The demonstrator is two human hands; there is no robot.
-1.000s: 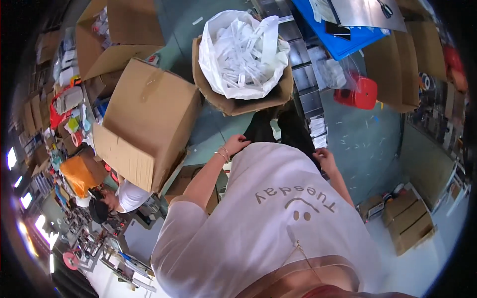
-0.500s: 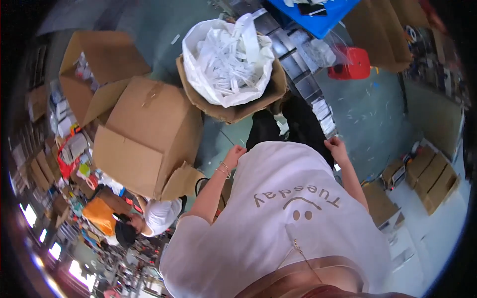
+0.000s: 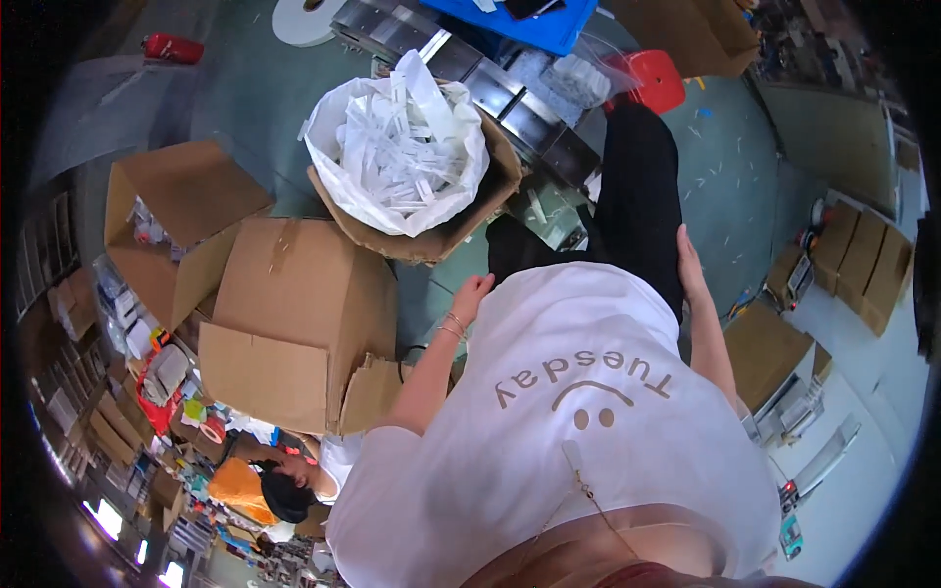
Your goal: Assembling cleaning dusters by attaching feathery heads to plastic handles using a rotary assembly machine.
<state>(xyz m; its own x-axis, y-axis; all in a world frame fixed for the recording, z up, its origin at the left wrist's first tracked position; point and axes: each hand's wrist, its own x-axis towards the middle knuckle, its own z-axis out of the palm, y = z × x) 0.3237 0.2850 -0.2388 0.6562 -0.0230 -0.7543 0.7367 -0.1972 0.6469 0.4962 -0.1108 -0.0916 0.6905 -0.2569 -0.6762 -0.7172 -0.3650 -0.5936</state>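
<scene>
The person looks down along their own body, and a white T-shirt (image 3: 578, 412) with grey print fills the lower middle of the view. The left hand (image 3: 472, 292) is at the left edge of the shirt, near the hip; its fingers are bent loosely and it holds nothing that I can see. There are thin bracelets (image 3: 452, 324) on this wrist. The right hand (image 3: 688, 265) lies flat against the black trousers (image 3: 637, 186) at the right side, with the fingers straight and together, and it also holds nothing. Just in front of the left hand, on the green floor (image 3: 245, 108), stands an open cardboard box (image 3: 461, 220) lined with a white plastic bag (image 3: 338, 171), which is full of white paper strips (image 3: 402, 147). To the left of it stands a bigger closed brown carton (image 3: 294, 314), near the left forearm but not touching it. Another person in an orange top (image 3: 240, 487) is low at the left.
</scene>
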